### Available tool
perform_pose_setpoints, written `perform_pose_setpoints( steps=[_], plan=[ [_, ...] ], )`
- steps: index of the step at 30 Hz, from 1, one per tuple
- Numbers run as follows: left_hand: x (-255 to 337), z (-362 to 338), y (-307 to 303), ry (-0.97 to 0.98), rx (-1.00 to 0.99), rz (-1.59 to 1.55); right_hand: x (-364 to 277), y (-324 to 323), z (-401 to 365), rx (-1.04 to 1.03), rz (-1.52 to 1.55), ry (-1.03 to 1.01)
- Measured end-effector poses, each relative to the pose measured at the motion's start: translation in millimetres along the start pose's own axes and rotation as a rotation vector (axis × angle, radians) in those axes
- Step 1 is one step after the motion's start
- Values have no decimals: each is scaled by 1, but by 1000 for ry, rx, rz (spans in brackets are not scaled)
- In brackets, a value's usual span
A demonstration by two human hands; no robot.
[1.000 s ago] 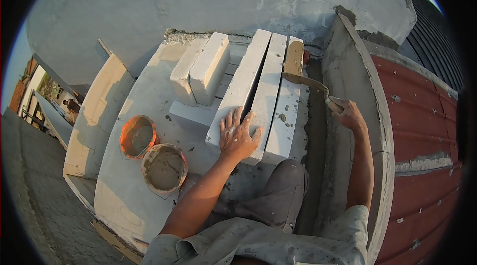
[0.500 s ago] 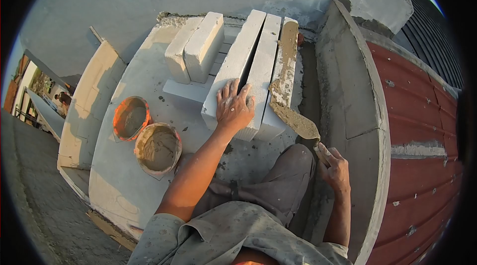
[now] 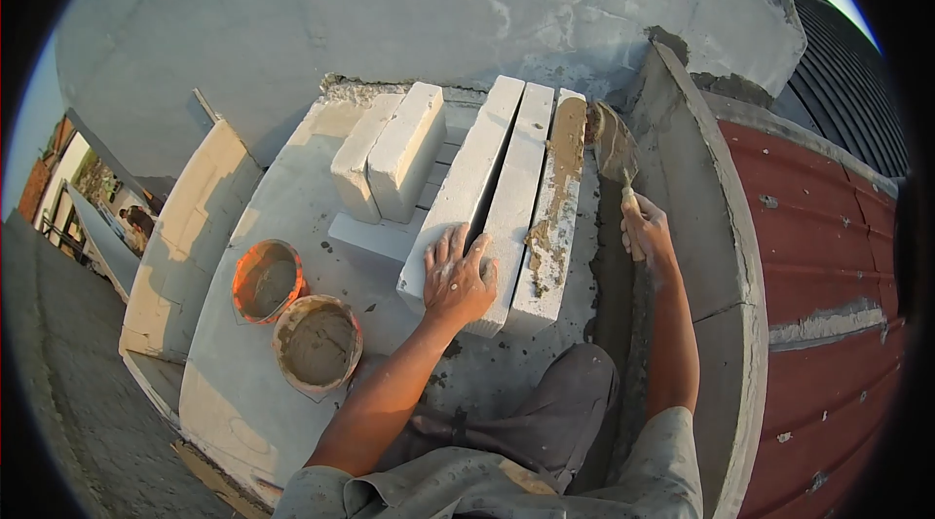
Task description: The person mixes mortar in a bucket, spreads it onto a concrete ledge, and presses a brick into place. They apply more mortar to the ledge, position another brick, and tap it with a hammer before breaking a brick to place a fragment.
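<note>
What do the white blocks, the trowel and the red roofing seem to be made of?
White blocks: probably lightweight concrete, matte; their faces look chalky.
Trowel: likely a metal blade, thin and dulled by grey-brown smears; the pale handle may be wood, its surface too small to tell.
Red roofing: seemingly painted sheet metal, fairly dull, going by its long raised ribs.

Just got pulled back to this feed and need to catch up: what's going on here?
The person's right hand grips a trowel just right of the rightmost long block, whose top is partly coated with mortar. The left hand rests across the left long block and the middle long block. On the left sit an orange bucket and a mix-smeared bucket, both holding grey mix.
</note>
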State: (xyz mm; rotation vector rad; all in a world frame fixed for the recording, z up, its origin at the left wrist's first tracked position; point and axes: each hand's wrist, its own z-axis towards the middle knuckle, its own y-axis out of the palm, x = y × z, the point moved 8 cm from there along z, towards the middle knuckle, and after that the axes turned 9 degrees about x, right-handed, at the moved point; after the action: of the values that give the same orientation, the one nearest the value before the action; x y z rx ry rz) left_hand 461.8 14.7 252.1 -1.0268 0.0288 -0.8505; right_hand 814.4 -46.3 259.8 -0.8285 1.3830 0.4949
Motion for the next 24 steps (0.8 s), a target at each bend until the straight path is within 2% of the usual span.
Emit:
perform_pose_setpoints(
  steps=[4, 6, 11, 17, 24],
  plan=[
    [1, 0, 0, 15, 21, -6, -12, -1, 104, 64, -222, 37],
    [4, 1, -3, -8, -3, -13, -16, -3, 145, 26, -263, 37],
    [2, 1, 1, -57, -53, 11, -29, -3, 204, 63, -461, -10],
    [2, 5, -2, -59, -36, -6, -40, -15, 198, -4, -648, -169],
    [6, 7, -10, 20, 61, -37, -41, -34, 106, -245, -618, -69]
  ],
)
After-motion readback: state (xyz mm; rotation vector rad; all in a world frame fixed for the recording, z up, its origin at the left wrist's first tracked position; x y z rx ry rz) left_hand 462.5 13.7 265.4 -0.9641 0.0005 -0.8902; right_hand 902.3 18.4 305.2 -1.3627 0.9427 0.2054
